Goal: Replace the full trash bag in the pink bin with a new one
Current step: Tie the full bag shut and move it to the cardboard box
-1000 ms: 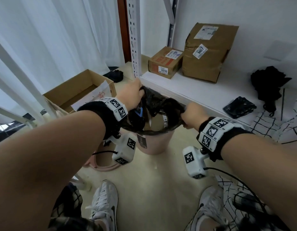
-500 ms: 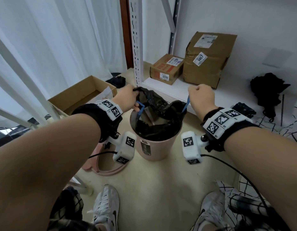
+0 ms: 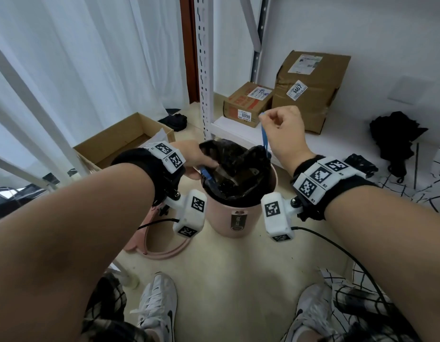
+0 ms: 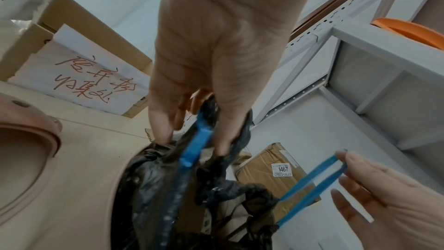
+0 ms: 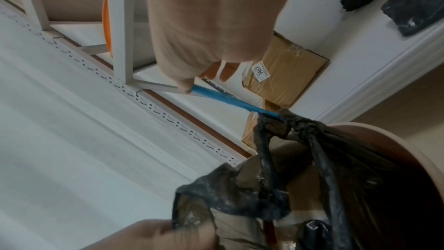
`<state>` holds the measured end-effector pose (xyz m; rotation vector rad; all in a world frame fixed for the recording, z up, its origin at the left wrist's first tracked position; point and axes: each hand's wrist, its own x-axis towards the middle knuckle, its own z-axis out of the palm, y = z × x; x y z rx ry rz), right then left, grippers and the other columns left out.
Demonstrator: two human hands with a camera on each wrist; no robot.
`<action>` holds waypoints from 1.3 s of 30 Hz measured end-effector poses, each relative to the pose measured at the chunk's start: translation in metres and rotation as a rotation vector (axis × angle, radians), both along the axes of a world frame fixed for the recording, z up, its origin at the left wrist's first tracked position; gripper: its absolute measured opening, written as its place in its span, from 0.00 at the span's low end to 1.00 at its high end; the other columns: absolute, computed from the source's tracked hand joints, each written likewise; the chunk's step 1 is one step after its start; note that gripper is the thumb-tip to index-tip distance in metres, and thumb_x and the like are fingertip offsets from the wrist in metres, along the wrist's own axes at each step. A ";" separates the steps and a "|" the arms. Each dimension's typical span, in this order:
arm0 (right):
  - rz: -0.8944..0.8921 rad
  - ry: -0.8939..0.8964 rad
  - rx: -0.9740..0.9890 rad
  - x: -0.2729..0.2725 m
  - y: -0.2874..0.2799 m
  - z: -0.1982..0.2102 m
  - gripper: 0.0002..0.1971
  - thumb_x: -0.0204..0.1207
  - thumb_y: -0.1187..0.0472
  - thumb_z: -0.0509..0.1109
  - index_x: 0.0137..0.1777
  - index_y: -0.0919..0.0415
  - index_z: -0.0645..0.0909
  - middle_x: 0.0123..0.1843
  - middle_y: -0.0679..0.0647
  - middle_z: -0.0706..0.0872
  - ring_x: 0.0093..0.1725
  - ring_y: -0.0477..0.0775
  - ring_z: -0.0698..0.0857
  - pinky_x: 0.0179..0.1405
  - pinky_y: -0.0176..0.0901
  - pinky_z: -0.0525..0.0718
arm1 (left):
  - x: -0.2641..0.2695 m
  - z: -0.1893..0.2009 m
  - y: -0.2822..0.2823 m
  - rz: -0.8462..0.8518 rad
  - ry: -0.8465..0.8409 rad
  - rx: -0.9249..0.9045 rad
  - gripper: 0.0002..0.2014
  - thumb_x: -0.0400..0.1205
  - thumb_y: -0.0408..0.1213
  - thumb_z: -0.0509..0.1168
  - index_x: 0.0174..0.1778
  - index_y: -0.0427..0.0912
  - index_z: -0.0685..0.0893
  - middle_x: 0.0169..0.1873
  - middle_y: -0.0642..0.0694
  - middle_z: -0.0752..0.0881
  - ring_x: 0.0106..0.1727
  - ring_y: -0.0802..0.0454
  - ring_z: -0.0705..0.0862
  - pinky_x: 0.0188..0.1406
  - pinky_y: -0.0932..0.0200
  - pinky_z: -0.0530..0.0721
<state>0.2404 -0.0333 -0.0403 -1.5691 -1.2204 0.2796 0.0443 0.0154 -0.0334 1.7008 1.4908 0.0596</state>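
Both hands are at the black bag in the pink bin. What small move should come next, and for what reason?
Probably pull the left hand up and outward on its blue drawstring loop. The right hand has its drawstring raised and taut, while the left hand sits low at the rim, and the black bag gapes open in the pink bin.
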 end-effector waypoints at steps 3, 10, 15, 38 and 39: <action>0.025 0.050 -0.021 -0.001 0.000 0.003 0.05 0.82 0.60 0.63 0.46 0.59 0.77 0.50 0.55 0.78 0.45 0.43 0.77 0.48 0.26 0.75 | 0.001 -0.002 0.004 -0.056 0.032 0.016 0.10 0.79 0.26 0.67 0.33 0.37 0.76 0.29 0.41 0.85 0.30 0.51 0.83 0.37 0.62 0.87; 0.167 0.147 -0.068 -0.005 -0.007 0.008 0.07 0.82 0.61 0.64 0.57 0.61 0.74 0.45 0.51 0.80 0.42 0.49 0.80 0.43 0.29 0.81 | 0.018 0.018 0.005 0.001 -0.462 0.189 0.10 0.78 0.27 0.68 0.46 0.43 0.74 0.32 0.45 0.81 0.32 0.54 0.82 0.32 0.63 0.82; 0.409 -0.152 -0.318 -0.013 -0.006 -0.008 0.32 0.76 0.59 0.73 0.78 0.61 0.67 0.74 0.55 0.75 0.71 0.53 0.76 0.75 0.38 0.71 | 0.025 0.023 0.000 -0.048 -0.625 0.259 0.11 0.78 0.25 0.67 0.42 0.44 0.74 0.31 0.45 0.84 0.28 0.62 0.84 0.26 0.75 0.78; 0.306 -0.364 -0.348 -0.027 0.004 -0.027 0.08 0.76 0.64 0.69 0.47 0.71 0.82 0.48 0.66 0.83 0.50 0.65 0.81 0.49 0.50 0.76 | 0.013 0.006 0.011 -0.333 -0.030 0.265 0.28 0.76 0.66 0.61 0.25 0.43 0.75 0.23 0.44 0.71 0.22 0.51 0.69 0.23 0.61 0.66; 0.313 -0.296 -0.321 -0.031 0.004 -0.026 0.07 0.75 0.64 0.70 0.48 0.70 0.82 0.47 0.65 0.85 0.50 0.64 0.82 0.49 0.51 0.77 | 0.016 0.007 0.011 -0.319 -0.064 0.287 0.26 0.78 0.62 0.61 0.24 0.44 0.77 0.22 0.44 0.70 0.19 0.54 0.68 0.20 0.63 0.65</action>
